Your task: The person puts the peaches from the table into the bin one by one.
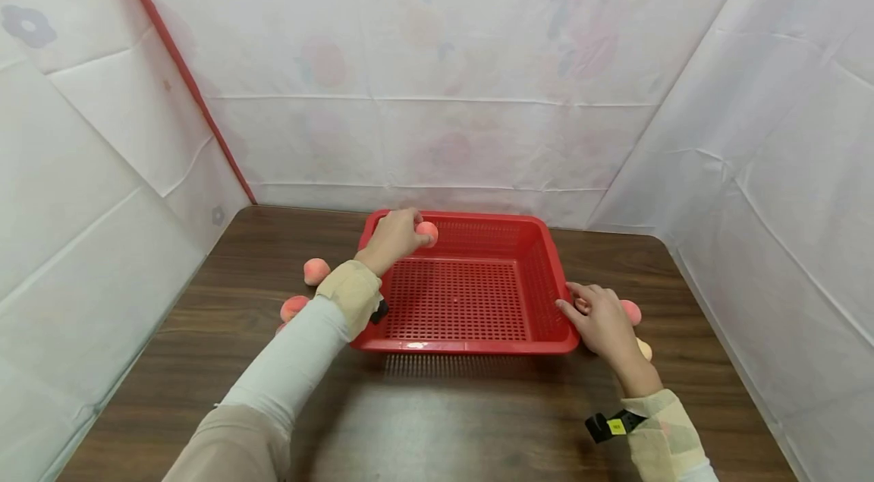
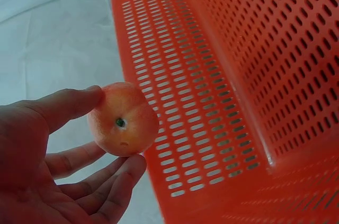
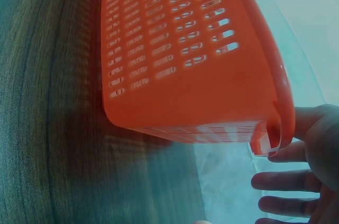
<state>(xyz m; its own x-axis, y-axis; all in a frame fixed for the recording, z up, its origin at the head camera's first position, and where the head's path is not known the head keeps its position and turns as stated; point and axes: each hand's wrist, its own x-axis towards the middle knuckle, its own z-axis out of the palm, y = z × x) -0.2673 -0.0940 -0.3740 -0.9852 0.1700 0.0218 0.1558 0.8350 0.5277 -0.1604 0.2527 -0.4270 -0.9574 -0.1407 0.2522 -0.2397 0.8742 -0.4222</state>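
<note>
My left hand (image 1: 398, 237) pinches a pink-orange peach (image 1: 427, 234) between thumb and fingertips, over the back left part of a red perforated basket (image 1: 464, 347). In the left wrist view the peach (image 2: 123, 119) shows its small green stem spot, with the thumb above and the fingers below. My right hand (image 1: 601, 319) grips the basket's right rim, thumb on top and fingers outside. The right wrist view has the thumb and index finger of this hand (image 3: 323, 155) at the basket's corner (image 3: 212, 97), the other fingers extended. The basket floor holds nothing.
Left of the basket, peaches lie on the dark wooden table (image 1: 423, 421), among them one (image 1: 316, 271) near the back and another (image 1: 293, 307) beside my left forearm. Right of my right hand are a pink peach (image 1: 631, 312) and a yellowish fruit (image 1: 644, 349). White sheets hang behind and at both sides.
</note>
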